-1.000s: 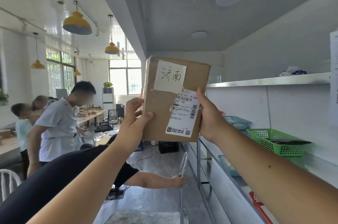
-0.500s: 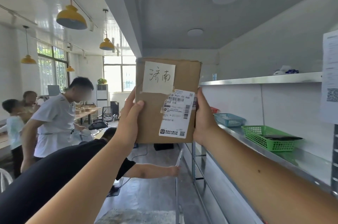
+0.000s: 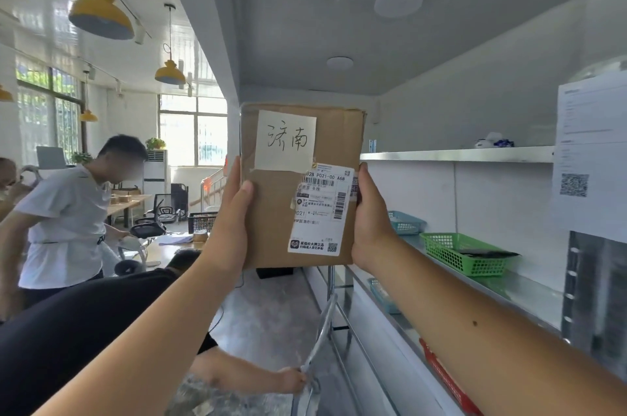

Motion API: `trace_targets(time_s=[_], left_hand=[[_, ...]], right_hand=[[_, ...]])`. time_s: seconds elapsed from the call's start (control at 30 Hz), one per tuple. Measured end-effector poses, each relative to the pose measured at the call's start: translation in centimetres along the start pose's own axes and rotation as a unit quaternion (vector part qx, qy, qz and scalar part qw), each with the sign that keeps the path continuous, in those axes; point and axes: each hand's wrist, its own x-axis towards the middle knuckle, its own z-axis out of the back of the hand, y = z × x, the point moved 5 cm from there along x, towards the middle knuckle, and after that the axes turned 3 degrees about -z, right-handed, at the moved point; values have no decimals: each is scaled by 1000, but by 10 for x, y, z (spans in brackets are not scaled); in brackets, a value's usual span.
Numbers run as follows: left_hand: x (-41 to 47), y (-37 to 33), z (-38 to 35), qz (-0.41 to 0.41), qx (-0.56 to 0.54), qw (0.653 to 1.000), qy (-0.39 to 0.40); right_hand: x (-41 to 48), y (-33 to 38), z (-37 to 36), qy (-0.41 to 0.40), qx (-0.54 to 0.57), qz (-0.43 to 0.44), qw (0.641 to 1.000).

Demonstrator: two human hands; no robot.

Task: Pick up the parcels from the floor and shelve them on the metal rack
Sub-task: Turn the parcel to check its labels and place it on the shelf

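A brown cardboard parcel [image 3: 276, 212] stands upright at arm's length in front of me, with a handwritten white note at its top and a printed shipping label lower right. My left hand [image 3: 234, 212] grips its left edge, thumb on the front face. My right hand [image 3: 369, 222] grips its right edge. The metal rack [image 3: 454, 155] runs along the wall to the right, its upper shelf level with the parcel's middle and a lower shelf [image 3: 529, 293] below it.
A green basket [image 3: 464, 254] and a blue basket [image 3: 405, 223] sit on the lower shelf. A printed sheet [image 3: 592, 151] hangs at the right edge. A person in black [image 3: 84, 324] bends low just ahead, holding a metal bar [image 3: 317, 337]. Another person in white [image 3: 64, 222] stands left.
The view has swung a little to the right, so more of the rack and the hanging sheet show. The parcel stays held up in both hands.
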Motion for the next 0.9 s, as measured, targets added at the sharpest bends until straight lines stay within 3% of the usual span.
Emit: trace_targets(time_s=[0.53, 0.9], left_hand=[[-44, -1, -84, 61, -56, 996, 34], [-112, -29, -194, 118, -87, 984, 101]], right_hand=[[-71, 46, 76, -113, -111, 15, 987], [-177, 109, 140, -171, -74, 15, 982]])
